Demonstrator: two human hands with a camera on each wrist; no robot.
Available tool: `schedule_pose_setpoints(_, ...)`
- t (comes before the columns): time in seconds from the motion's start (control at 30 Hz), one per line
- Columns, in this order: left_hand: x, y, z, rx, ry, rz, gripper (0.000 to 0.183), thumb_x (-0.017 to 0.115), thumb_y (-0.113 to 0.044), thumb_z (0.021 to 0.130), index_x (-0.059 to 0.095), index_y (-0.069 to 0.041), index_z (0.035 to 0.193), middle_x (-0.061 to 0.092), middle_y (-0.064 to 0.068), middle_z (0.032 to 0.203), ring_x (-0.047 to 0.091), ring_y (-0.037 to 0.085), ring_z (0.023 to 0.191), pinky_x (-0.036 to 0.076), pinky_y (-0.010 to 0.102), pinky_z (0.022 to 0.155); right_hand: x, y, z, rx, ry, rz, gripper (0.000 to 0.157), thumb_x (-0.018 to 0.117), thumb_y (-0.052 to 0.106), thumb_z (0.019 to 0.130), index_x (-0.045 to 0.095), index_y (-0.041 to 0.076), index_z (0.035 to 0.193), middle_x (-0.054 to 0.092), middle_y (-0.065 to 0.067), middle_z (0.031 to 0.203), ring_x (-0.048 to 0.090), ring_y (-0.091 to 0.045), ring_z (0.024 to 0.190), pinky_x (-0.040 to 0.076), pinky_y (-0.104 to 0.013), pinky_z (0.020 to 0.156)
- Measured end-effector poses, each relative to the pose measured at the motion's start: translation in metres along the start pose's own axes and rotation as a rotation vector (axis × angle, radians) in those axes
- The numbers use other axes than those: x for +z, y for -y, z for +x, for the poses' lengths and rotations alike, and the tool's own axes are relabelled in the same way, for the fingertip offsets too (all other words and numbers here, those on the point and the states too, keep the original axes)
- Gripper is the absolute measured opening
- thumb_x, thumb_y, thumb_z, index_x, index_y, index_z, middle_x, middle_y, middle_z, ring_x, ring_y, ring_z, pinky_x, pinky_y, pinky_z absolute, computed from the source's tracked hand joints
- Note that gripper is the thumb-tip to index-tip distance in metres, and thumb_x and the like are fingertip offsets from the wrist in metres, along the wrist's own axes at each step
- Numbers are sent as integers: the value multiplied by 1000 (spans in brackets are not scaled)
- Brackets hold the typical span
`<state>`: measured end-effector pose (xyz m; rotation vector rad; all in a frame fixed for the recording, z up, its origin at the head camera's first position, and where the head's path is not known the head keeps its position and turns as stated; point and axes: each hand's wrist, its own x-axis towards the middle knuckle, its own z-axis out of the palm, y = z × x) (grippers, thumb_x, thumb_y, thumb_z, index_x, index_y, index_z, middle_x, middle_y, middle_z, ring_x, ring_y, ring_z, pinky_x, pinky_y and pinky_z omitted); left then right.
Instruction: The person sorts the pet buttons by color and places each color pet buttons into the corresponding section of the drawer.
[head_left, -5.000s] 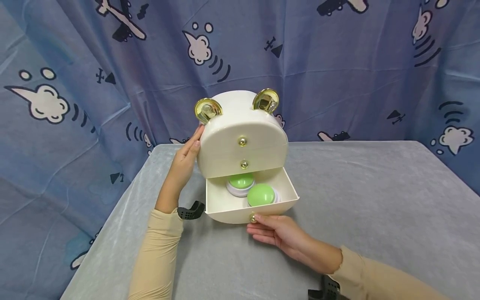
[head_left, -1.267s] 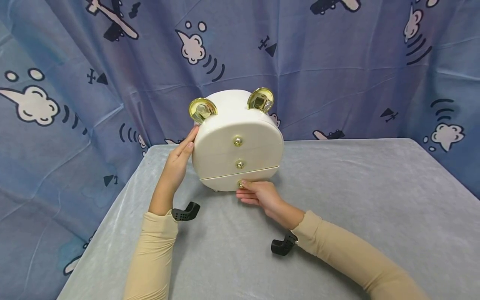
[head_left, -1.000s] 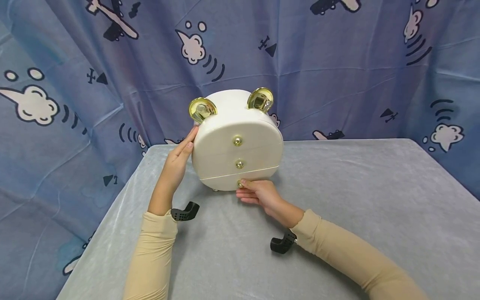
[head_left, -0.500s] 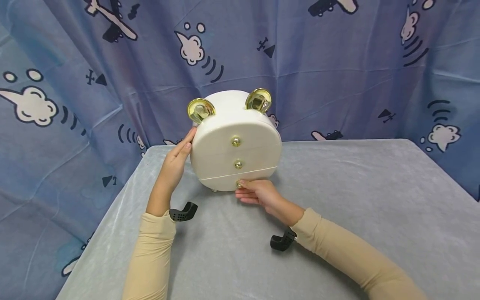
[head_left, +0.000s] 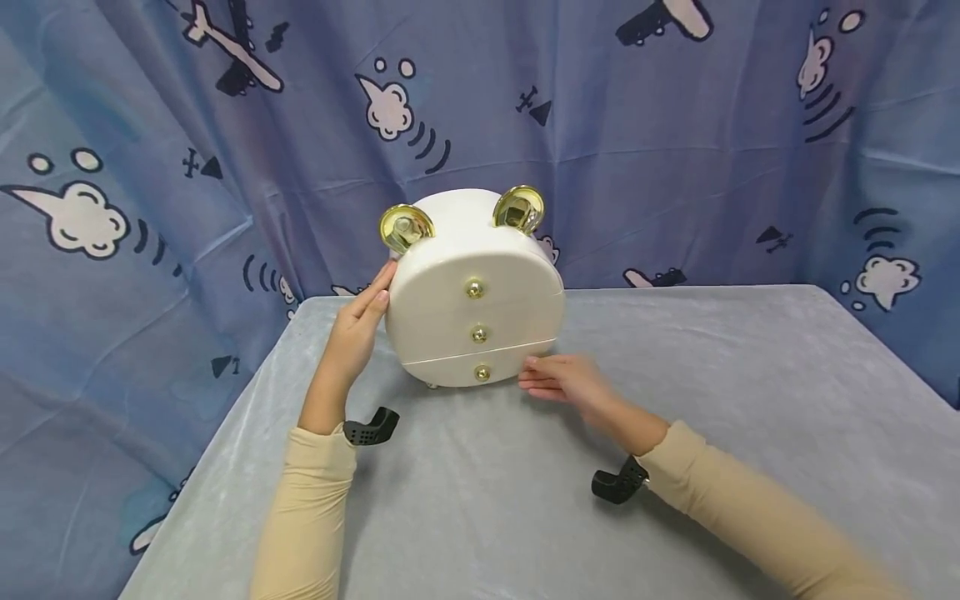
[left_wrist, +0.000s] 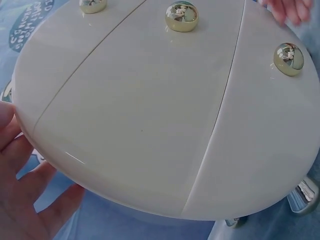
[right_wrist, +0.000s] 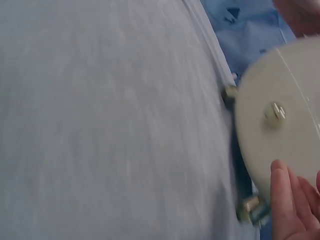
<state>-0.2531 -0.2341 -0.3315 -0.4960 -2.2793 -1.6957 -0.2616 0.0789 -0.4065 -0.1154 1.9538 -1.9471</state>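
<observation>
A white rounded drawer box [head_left: 442,312] with gold ears [head_left: 519,208] stands upright on the table, its front showing three gold knobs. The bottom drawer [head_left: 450,369] sits flush in the front; whatever it contains is hidden. My left hand [head_left: 354,333] rests along the box's left side, and the left wrist view has its fingers [left_wrist: 57,207] spread at the rim. To the right of the lowest knob [head_left: 482,373], my right hand [head_left: 570,385] holds nothing. Its fingertips [right_wrist: 278,167] are near the box's lower right edge, the fingers extended.
A grey cloth covers the table [head_left: 712,383]. Behind it hangs a blue curtain [head_left: 660,167] printed with planes and clouds. Small gold feet [right_wrist: 250,207] hold up the box. Black wrist mounts [head_left: 372,427] sit at both cuffs.
The bottom drawer, open with two green-topped round things inside at first, was pushed in. My right hand has since let go of its knob and moved right. The left hand stays at the side.
</observation>
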Motion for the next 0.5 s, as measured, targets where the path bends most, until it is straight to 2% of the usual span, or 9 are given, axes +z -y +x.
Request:
schedule_pose_setpoints(0.1, -3, 1, -1, -10, -22, 21, 45, 39, -21, 108, 41, -12, 152, 33, -1, 162, 26, 10, 152, 20, 30, 127, -25, 9, -6, 0, -21, -6, 48, 53, 16, 104, 46, -19, 135, 76, -3, 95, 73, -4, 84, 60, -22, 82)
schedule_pose_setpoints(0.2, -7, 3, -4, -26, -24, 33, 45, 39, -20, 108, 40, -12, 152, 33, -2, 162, 25, 10, 152, 19, 30, 127, -53, 19, -14, 1, -56, -60, 53, 52, 19, 104, 42, -19, 140, 76, 2, 96, 72, -2, 86, 59, -22, 85)
schedule_pose_setpoints(0.33, -9, 2, -8, -38, -24, 60, 45, 40, -20, 108, 40, -12, 152, 32, -2, 162, 25, 10, 152, 20, 31, 127, -92, 34, -26, 19, -137, -140, 54, 51, 25, 105, 43, -13, 141, 75, 10, 93, 72, 1, 87, 59, -22, 86)
schedule_pose_setpoints(0.4, -10, 0, -8, -36, -30, 75, 44, 40, -21, 108, 41, -12, 152, 33, -2, 162, 26, 10, 151, 21, 31, 126, -113, 42, -32, 27, -173, -139, 44, 51, 26, 105, 50, -6, 136, 75, 13, 89, 72, 2, 86, 59, -22, 85)
schedule_pose_setpoints(0.5, -11, -3, -7, -35, -23, 100, 44, 41, -21, 108, 42, -12, 151, 35, -1, 161, 28, 12, 151, 23, 31, 126, -140, 52, -40, 21, -224, -120, 23, 51, 26, 105, 60, 9, 118, 75, 15, 84, 72, 2, 83, 60, -20, 81)
